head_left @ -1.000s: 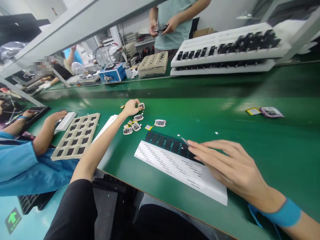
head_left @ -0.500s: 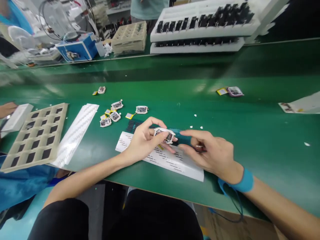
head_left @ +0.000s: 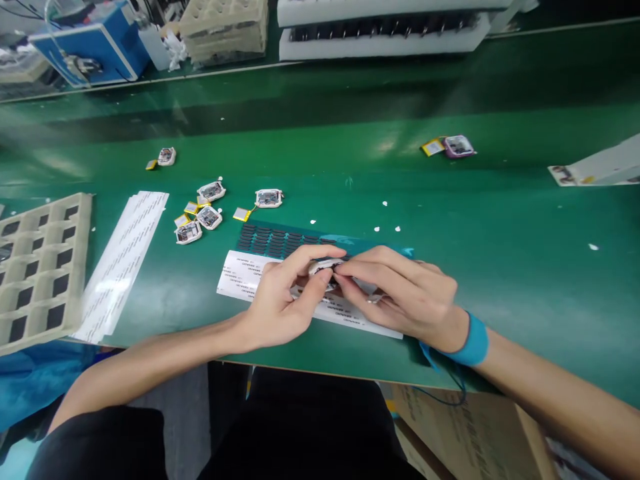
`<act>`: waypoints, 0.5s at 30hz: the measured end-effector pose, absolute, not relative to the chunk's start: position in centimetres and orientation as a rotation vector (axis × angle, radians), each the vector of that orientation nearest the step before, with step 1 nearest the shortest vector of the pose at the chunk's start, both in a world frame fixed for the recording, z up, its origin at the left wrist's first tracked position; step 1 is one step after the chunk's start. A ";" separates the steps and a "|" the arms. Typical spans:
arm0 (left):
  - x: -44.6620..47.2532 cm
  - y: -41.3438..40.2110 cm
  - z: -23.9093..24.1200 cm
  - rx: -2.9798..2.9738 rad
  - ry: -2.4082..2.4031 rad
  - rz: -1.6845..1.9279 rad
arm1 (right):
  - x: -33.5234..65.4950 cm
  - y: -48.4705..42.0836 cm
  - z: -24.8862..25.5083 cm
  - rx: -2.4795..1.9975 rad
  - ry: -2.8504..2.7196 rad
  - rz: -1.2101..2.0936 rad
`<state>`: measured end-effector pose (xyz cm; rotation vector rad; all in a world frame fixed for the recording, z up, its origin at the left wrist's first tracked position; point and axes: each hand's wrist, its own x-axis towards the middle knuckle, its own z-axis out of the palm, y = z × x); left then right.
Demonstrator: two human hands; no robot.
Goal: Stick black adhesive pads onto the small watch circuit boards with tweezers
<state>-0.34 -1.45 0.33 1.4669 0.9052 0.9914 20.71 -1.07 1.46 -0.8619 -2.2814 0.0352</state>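
My left hand [head_left: 285, 290] grips a small white device casing [head_left: 324, 266] with a circuit board inside, pinched between thumb and fingers. My right hand [head_left: 413, 290] has its thumb and fingertips pressed together at the casing's right side. What they pinch, if anything, is hidden. Below both hands lies a white printed backing sheet [head_left: 245, 275]. Just behind it is a teal sheet [head_left: 273, 241] with rows of small black strips, partly covered by my fingers. A blue band [head_left: 473, 340] with a cord circles my right wrist.
Several white casings [head_left: 189, 232] with yellow-edged batteries lie to the left, and a purple-rimmed casing [head_left: 459, 146] at the back right. A compartment tray [head_left: 86, 267] and printed strips [head_left: 125, 260] stand left. White foam racks [head_left: 385, 47] and a blue box [head_left: 95, 50] line the back.
My right hand has moved left from beside the casing, and its fingertips now meet it. The casing is tilted and more covered by fingers. The camera view has dipped downward.
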 end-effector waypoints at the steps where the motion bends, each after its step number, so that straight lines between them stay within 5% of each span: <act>1: -0.4 -1.3 0.4 1.474 0.920 0.995 | 20.7 -1.1 1.4 -0.867 -2.280 0.056; 15: -0.7 -0.9 0.2 1.499 0.849 0.874 | 21.8 -1.0 2.1 -0.967 -2.260 -0.037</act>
